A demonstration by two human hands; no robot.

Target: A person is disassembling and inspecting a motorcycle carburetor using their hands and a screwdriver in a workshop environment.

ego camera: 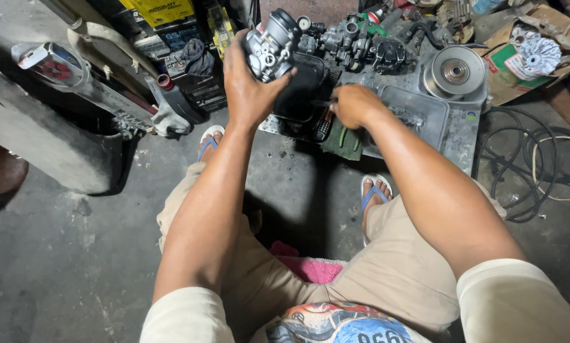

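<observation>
At the far left of the frame a grey slab (pixel 37 136) leans over the concrete floor (pixel 62 267), and a little right of it, in the upper left, a dark bottle with a red cap (pixel 174 95) stands by a crumpled rag (pixel 169 119). My left hand (pixel 250 86) is raised at upper centre, its fingers wrapped around a grey carburettor (pixel 271 46) held above a black tray (pixel 304 86). Just right, my right hand (pixel 355 105) is closed in a fist over a thin tool whose tip points at the tray. Further right a metal tray (pixel 425 111), a round pulley (pixel 454 71) and, at the right edge, coiled black cables (pixel 526 159).
</observation>
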